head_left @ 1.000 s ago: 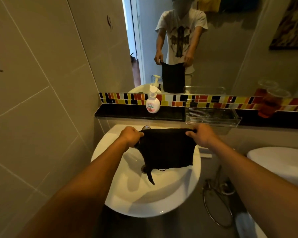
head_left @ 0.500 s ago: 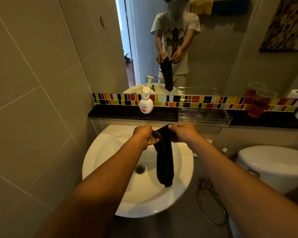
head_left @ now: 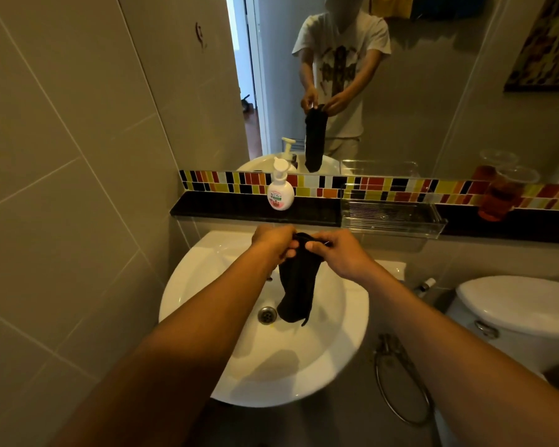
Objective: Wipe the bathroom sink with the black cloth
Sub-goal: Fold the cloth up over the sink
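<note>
A bathroom seen from head height, looking down over two bare forearms. A large mirror (head_left: 417,85) fills the wall above a strip of mosaic tiles (head_left: 384,187) in red, yellow, orange, black and white; it reflects a person in a pale printed T-shirt holding a dark cloth. Grey wall tiles (head_left: 62,156) cover the left side.

Below the mosaic runs a black ledge (head_left: 233,209). Under it sits the round white sink (head_left: 207,279), its metal drain (head_left: 267,314) near the middle of the basin. A white toilet (head_left: 513,311) stands at the right edge.

On the ledge, towards its right end, lie a clear plastic tray (head_left: 391,217) and a clear cup (head_left: 501,195) of reddish liquid. Near the ledge's left end stands a white pump soap bottle (head_left: 280,190) with a pink label — its writing is too small to read.

Over the back rim of the sink, the left hand (head_left: 271,241) and right hand (head_left: 339,253) sit close together, both pinched closed on the top of the black cloth (head_left: 299,285). The cloth hangs bunched into a narrow column — its lower end reaches the basin just right of the drain.
</note>
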Motion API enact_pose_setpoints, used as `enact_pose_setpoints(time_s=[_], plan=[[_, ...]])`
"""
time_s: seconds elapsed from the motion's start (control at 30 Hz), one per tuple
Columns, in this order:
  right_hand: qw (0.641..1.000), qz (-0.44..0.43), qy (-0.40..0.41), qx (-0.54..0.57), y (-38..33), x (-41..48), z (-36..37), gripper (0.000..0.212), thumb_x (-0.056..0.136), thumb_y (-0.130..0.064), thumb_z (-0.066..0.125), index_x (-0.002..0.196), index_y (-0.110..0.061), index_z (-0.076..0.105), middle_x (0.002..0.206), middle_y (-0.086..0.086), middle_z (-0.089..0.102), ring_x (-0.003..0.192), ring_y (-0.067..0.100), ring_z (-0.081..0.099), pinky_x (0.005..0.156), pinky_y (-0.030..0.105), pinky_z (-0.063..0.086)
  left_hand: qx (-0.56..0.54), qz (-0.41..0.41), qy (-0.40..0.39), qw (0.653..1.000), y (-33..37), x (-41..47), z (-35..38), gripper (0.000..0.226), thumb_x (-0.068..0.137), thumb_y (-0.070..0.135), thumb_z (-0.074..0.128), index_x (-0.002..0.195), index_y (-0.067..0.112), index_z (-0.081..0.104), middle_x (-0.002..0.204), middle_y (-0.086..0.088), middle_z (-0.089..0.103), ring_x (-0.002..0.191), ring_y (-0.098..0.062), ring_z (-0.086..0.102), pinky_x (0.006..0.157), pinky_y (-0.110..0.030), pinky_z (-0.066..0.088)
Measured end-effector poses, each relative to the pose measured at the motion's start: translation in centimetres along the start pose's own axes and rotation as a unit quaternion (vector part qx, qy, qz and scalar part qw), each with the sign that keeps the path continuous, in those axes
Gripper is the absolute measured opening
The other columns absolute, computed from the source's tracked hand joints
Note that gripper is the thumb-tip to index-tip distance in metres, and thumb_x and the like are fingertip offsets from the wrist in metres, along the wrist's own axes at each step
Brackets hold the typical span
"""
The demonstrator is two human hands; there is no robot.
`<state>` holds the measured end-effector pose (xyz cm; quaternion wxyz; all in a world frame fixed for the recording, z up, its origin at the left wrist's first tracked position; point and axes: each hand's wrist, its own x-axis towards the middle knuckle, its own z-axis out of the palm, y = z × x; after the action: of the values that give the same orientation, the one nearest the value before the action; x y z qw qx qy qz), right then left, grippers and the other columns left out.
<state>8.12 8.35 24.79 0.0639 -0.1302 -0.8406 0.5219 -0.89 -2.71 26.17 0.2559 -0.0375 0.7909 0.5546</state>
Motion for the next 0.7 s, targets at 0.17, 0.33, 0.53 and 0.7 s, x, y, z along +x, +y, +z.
enact_pose_setpoints(time_s=[0.17,0.33,0.53,0.7], plan=[[0.995,-0.041,0.029,-0.087,-1.0,0.9,-1.9,0.021,0.089,-0.021,0.063,0.106,-0.01,0.07,0.094,0.004,0.066,0.093,0.017,0.059,0.075,0.028,0.045,0.189,0.194,0.046,0.961,-1.1,0.6,-1.2,0.018,0.086,0.026,0.063,0.101,0.016,0.058,0.098,-0.006,0.06,0.088,-0.021,0.059,0.073,-0.03,0.051],[0.991,-0.052,0.048,-0.11,-1.2,1.6,-3.8,0.018,0.088,-0.021,0.065,0.103,-0.013,0.071,0.095,0.003,0.068,0.095,0.017,0.061,0.082,0.033,0.048,0.159,0.307,-0.096,0.933,-2.8,0.2,-1.4,0.017,0.089,0.009,0.055,0.1,0.017,0.066,0.105,-0.005,0.064,0.09,-0.01,0.06,0.065,-0.014,0.049],[0.994,-0.066,0.03,-0.081,-1.5,1.5,-5.3,0.016,0.087,-0.019,0.066,0.1,-0.011,0.072,0.094,0.005,0.07,0.094,0.019,0.066,0.086,0.038,0.054,0.23,0.304,-0.18,0.907,-3.8,-0.5,0.0,0.03,0.089,0.023,0.063,0.119,0.017,0.062,0.098,0.003,0.062,0.083,-0.003,0.055,0.069,-0.012,0.042],[0.992,-0.067,0.013,-0.103,-1.7,1.4,-6.9,0.016,0.088,-0.02,0.065,0.102,-0.015,0.071,0.096,0.0,0.069,0.098,0.015,0.062,0.077,0.027,0.047,0.432,0.361,-0.074,0.823,-4.1,0.3,-0.2,0.032,0.089,0.046,0.058,0.112,0.024,0.063,0.104,-0.002,0.057,0.096,-0.018,0.053,0.083,-0.032,0.039]])
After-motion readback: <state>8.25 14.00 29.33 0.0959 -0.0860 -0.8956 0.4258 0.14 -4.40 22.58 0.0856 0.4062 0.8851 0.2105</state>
